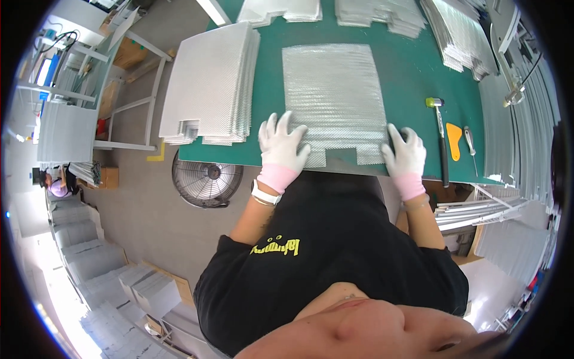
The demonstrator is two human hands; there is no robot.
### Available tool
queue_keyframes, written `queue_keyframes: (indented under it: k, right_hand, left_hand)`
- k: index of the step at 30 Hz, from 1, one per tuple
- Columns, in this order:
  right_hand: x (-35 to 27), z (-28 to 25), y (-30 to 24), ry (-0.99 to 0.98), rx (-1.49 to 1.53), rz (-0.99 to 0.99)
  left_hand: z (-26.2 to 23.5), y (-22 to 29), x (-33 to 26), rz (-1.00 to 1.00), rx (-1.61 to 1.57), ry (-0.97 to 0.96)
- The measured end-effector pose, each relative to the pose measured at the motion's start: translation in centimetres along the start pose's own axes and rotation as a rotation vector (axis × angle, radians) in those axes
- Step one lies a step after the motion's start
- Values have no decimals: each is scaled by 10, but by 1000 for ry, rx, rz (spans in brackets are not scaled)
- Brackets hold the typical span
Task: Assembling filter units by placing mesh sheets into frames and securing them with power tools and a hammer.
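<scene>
In front of me on the green worktop [409,78] lies a silvery metal mesh sheet [333,99] with a rectangular notch in its near edge. My left hand [282,142], in a white glove with a pink cuff, lies at the sheet's near left side, fingers spread and thumb side against the mesh. At the near right corner is my right hand [406,151], gloved alike, its fingers apart and its thumb side by the sheet's edge. Neither hand is closed round anything.
A tall stack of mesh sheets [206,81] stands left; more mesh stacks [382,13] line the far edge. On the right lie a hammer [441,134], a yellow scraper [454,141] and a screwdriver-like tool [470,143]. A floor fan [208,176] stands below the table's left edge.
</scene>
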State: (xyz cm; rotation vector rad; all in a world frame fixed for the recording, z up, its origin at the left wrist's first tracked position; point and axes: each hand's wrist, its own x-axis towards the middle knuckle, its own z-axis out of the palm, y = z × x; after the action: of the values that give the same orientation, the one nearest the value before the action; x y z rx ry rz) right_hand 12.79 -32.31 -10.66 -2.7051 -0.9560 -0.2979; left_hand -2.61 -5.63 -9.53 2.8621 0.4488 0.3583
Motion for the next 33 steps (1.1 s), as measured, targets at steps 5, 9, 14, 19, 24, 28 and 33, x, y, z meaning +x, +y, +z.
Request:
queue_keyframes:
  k: [5,9,14,19,24,28,33]
  right_hand:
    - [-22,0,38,168,146,15]
    - [-30,10,45,241,209,66]
    - [-25,8,39,280,166,64]
    - [-25,9,37,272,112,92]
    - [-13,13,32,247,213,6]
    - [-25,5,38,244,119,78]
    - [-16,7,35,286,159,31]
  left_hand:
    - [-38,-6,30,147,91,-127]
    - [-74,-30,98,433,27,118]
    - [-95,-101,283,350,518,380]
    - [-99,-169,419,-86,882,376]
    - [-124,-268,452,-709,821,404]
    - [-134,-151,460,-257,401,350]
    - [-205,-97,389,155,90,560]
